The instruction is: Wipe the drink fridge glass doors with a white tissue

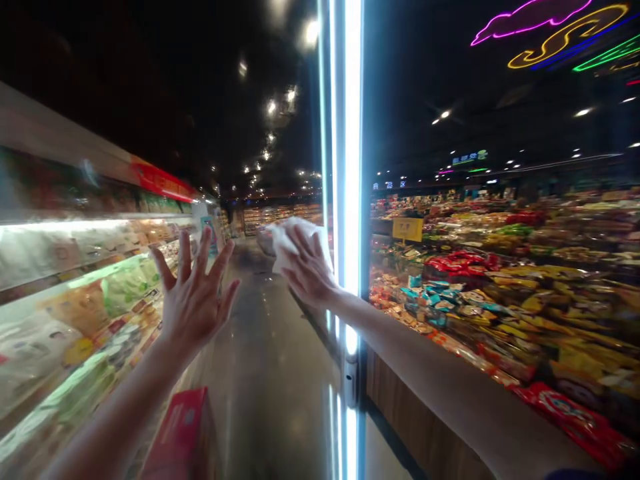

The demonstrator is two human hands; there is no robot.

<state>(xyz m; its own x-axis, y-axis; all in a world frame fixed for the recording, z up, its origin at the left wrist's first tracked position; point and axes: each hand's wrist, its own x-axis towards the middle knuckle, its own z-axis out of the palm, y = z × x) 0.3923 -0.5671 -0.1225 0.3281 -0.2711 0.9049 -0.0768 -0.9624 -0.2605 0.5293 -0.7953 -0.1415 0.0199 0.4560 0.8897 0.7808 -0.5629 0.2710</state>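
Note:
My left hand (194, 293) is raised at left of centre, palm away from me and fingers spread, with nothing in it. Whether it touches a clear surface I cannot tell. Near the middle, my right hand (309, 267) lies flat over a crumpled white cloth (286, 240), pressing it just left of a bright vertical light strip (353, 167). My right forearm crosses in front of that strip. A blurred shape at the cloth's left side may be a reflection.
Lit shelves of bagged goods (105, 293) line the left side. A red box (177, 427) stands low in front of them. On the right spreads a display of colourful packets (480, 293) with a yellow sign (407, 229). Shiny floor (265, 373) runs between.

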